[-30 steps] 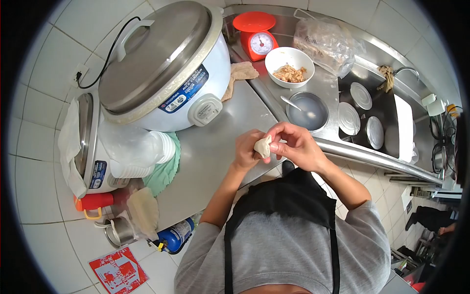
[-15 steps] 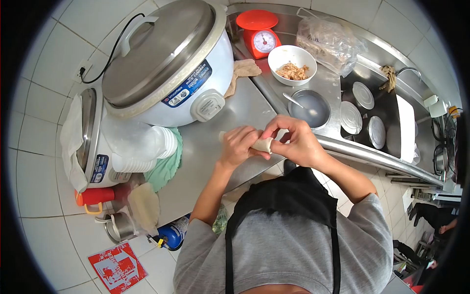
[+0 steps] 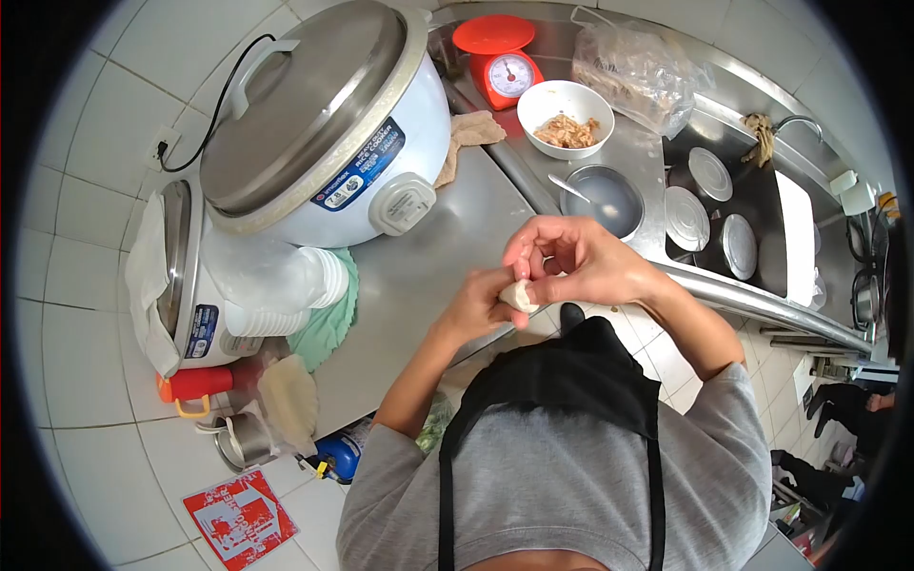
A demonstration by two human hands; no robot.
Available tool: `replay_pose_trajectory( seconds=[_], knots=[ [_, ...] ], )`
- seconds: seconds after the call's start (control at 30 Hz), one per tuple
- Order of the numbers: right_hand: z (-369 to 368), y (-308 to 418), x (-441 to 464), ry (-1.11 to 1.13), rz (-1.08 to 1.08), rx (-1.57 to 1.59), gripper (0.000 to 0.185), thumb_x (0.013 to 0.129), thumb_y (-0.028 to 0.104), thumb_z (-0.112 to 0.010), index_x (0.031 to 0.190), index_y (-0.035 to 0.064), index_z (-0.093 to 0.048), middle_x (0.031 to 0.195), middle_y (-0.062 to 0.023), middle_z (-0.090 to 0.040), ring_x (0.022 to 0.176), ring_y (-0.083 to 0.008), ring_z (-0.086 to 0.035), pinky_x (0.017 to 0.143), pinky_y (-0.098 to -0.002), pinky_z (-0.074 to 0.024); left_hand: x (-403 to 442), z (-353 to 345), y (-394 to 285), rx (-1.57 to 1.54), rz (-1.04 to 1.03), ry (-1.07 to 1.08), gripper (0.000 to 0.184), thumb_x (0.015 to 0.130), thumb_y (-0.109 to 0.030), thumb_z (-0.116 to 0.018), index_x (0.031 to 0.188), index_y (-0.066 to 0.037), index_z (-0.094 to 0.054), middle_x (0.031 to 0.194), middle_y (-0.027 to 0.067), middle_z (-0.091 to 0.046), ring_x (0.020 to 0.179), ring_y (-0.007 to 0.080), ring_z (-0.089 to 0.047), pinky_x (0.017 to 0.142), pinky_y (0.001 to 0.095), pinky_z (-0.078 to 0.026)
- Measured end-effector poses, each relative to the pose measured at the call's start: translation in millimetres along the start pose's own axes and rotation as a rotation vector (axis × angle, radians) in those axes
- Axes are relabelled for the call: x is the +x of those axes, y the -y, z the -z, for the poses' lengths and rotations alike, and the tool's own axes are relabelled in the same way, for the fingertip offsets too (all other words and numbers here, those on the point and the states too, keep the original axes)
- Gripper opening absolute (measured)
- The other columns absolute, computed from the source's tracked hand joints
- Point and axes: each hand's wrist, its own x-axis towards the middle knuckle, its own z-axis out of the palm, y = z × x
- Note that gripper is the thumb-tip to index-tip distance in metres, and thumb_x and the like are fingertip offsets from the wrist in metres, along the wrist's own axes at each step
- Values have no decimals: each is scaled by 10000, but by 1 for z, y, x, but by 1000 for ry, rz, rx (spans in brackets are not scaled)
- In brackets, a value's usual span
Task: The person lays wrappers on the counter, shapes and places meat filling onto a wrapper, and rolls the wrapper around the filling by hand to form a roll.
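Both hands meet over the front edge of the steel counter. Between them is a pale dough roll (image 3: pixel 519 296), with one end showing and the rest covered by fingers. My left hand (image 3: pixel 479 303) is closed around the roll from the left. My right hand (image 3: pixel 581 262) pinches its near end, thumb against the dough and fingers curled above. Beyond the hands stand a white bowl (image 3: pixel 606 128) with shredded brownish filling (image 3: pixel 568 132) and a metal bowl (image 3: pixel 631 211) holding cloudy liquid and a spoon (image 3: pixel 575 191).
A large rice cooker (image 3: pixel 381 167) fills the back left, with stacked plastic cups (image 3: pixel 276 295) beside it. A red scale (image 3: pixel 505 71) and a plastic bag (image 3: pixel 638 76) stand at the back. To the right is a sink with several round lids (image 3: pixel 709 174). Other people (image 3: pixel 838 404) are far right.
The hands have turned the roll so that its end faces me more and less of its length shows. My left hand has moved right and slightly down, closer to my right.
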Motion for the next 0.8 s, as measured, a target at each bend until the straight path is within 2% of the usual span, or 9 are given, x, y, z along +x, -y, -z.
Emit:
replay_pose_trajectory(
  seconds=[0.03, 0.1, 0.23, 0.33, 0.43, 0.53, 0.63, 0.73, 0.8],
  knots=[
    [1, 2, -1, 42, 56, -79, 82, 743, -40, -650, 772, 37, -653, 803, -2, -538, 689, -68, -498, 635, -219, -435, -2, -1, -1, 6, -16, 0, 630, 669, -575, -633, 963, -18, -603, 735, 42, -614, 656, 157, -585, 615, 286, -466],
    [5, 3, -2, 133, 163, -240, 97, 732, -47, -635, 775, 38, -655, 788, -7, -540, 661, -69, -481, 613, -221, -416, -2, -5, -10, -144, 98, 34, 615, 690, -560, -639, 970, -13, -600, 742, 20, -610, 672, 134, -574, 630, 279, -464],
    [16, -9, -1, 162, 395, -355, 110, 703, -47, -620, 770, 30, -660, 807, -49, -577, 731, -130, -554, 635, -261, -438, -3, -7, -17, -335, 333, 97, 526, 765, -490, -645, 972, -9, -596, 736, -17, -588, 677, 87, -546, 622, 251, -448],
    [21, -9, -3, 220, 329, -263, 103, 695, -47, -626, 764, 23, -656, 839, -74, -599, 776, -168, -581, 648, -279, -450, -5, -12, -9, -501, 327, 155, 411, 823, -410, -638, 952, -22, -600, 700, -29, -564, 631, 60, -516, 573, 225, -420],
    [26, -6, -1, 285, 384, -361, 79, 729, 16, -643, 804, 24, -665, 808, -47, -604, 747, -129, -574, 610, -257, -452, -5, -11, -8, -542, 375, 229, 320, 850, -342, -636, 940, -36, -603, 660, -36, -541, 589, 39, -489, 530, 204, -392],
    [27, 5, -4, 323, 236, -347, 93, 704, -20, -656, 787, 23, -660, 824, -79, -613, 781, -176, -582, 652, -291, -453, 0, -12, -15, -501, 435, 215, 124, 807, -124, -683, 797, -24, -610, 656, -14, -550, 550, 58, -508, 462, 210, -383],
    [22, 13, -4, 314, 237, -376, 119, 686, -27, -663, 795, 22, -657, 808, -76, -613, 777, -176, -582, 654, -294, -454, 1, -13, -20, -565, 388, 184, 80, 780, -54, -690, 774, -28, -615, 656, -18, -556, 537, 53, -505, 453, 205, -379],
    [23, 12, -2, 368, 300, -402, 132, 671, -41, -655, 789, 19, -649, 805, -70, -617, 752, -174, -588, 637, -293, -454, 0, -12, -20, -594, 392, 205, 180, 797, -171, -709, 806, -19, -612, 683, -9, -558, 558, 57, -508, 459, 213, -388],
    [21, 11, -1, 377, 250, -432, 134, 675, -49, -636, 792, 17, -648, 806, -70, -620, 734, -174, -593, 624, -292, -456, 1, -12, -22, -589, 365, 214, 314, 783, -305, -703, 822, -9, -605, 705, 1, -553, 568, 65, -505, 465, 216, -390]
  ],
)
